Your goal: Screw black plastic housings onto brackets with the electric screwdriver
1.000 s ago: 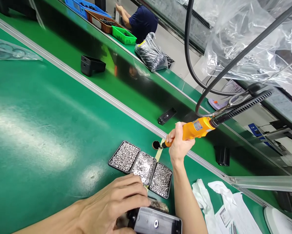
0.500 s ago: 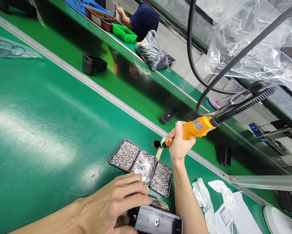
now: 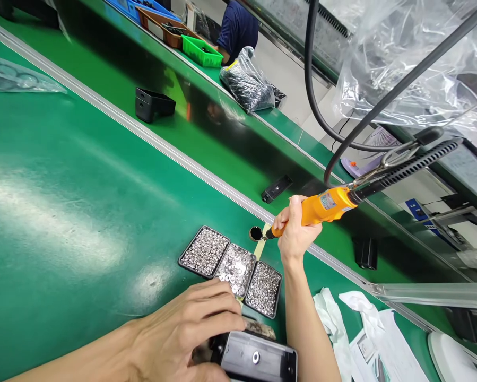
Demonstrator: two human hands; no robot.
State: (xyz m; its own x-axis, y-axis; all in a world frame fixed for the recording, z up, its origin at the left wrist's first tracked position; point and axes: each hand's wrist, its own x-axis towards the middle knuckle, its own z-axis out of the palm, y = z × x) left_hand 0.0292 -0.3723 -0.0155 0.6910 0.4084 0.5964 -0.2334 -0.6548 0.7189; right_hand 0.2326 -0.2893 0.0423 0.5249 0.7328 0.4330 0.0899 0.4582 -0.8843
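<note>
My right hand (image 3: 296, 239) is wrapped round an orange electric screwdriver (image 3: 321, 207), which slants down to the left. Its tip is beside a small round cup (image 3: 256, 233) with a dark inside; whether they touch I cannot tell. At the bottom, my left hand (image 3: 198, 331) grips a black box-shaped housing (image 3: 268, 361) by its left end, thumb below and fingers above. A small shiny ring (image 3: 256, 357) shows inside the housing. Just beyond the left hand are a tray of small screws (image 3: 204, 252), a tray of washers (image 3: 238, 265) and a tray of nut-like pieces (image 3: 264, 289).
Beyond a metal rail (image 3: 206, 170), black housings (image 3: 154, 104) lie on a green belt. White cloths and papers (image 3: 375, 334) lie at right. A black cable (image 3: 310, 69) hangs over the screwdriver. Across the belt are bins (image 3: 202, 51), a plastic bag (image 3: 248, 82) and a co-worker's sleeve (image 3: 238, 32).
My right hand and the screwdriver have shifted slightly to the right. The housing in my left hand has risen a little. The co-worker's arm has moved lower, behind the green bin.
</note>
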